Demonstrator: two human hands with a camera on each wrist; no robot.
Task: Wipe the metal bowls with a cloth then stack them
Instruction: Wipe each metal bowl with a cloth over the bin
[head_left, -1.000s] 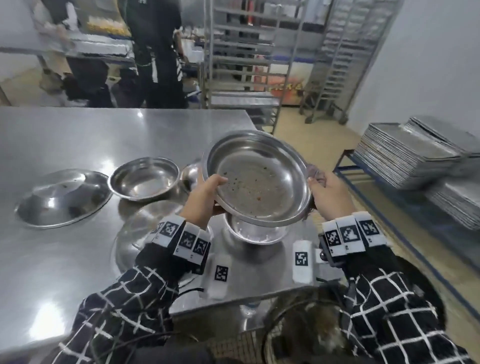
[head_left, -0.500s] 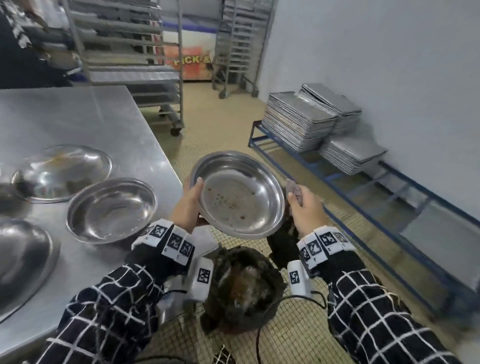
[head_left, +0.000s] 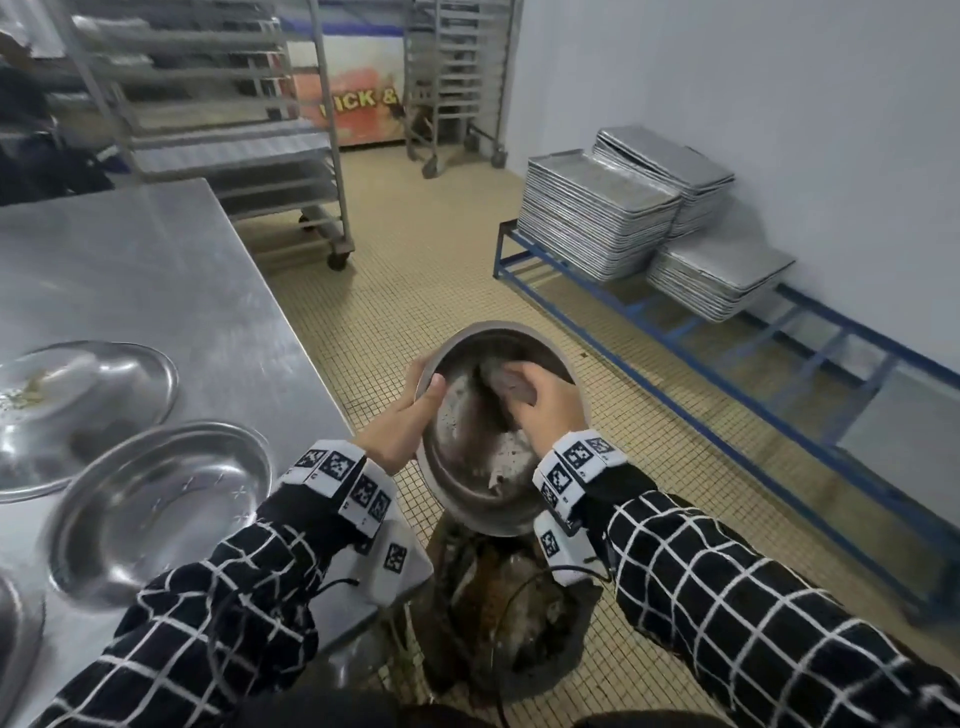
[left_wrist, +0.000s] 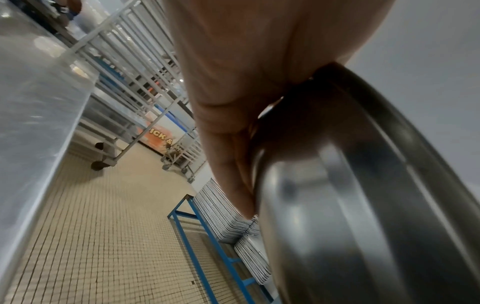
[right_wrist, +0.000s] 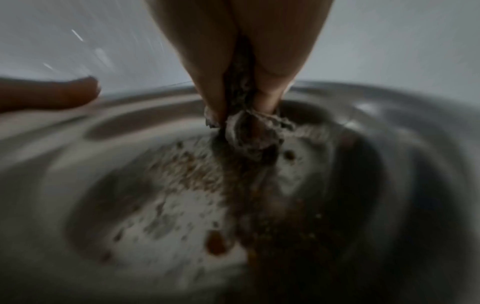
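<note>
The bowl (head_left: 470, 441) was held up in the air, tipped on its side, right above the bin (head_left: 519, 597) on the floor and just off the corner of the table (head_left: 156, 270). The left hand (head_left: 400, 423) gripped the bowl's rim, with the thumb over the edge and the other fingers curled behind the wall. The right hand (head_left: 540, 402) was inside the bowl, with its fingers bunched tight around the cloth (right_wrist: 246, 127) and pushing it on the dirty bottom. Brown crumbs (right_wrist: 182, 168) were stuck there. The bowl looked thin, hard and light, so one hand could likely hold it. Its shiny metal was probably slippery, more so if wet, so the rim seemed the best place to hold. The cloth was soft and squashy and would bend to fit the round inside. Two more bowls (head_left: 156, 509) sat on the table beside the bin, waiting.
</note>
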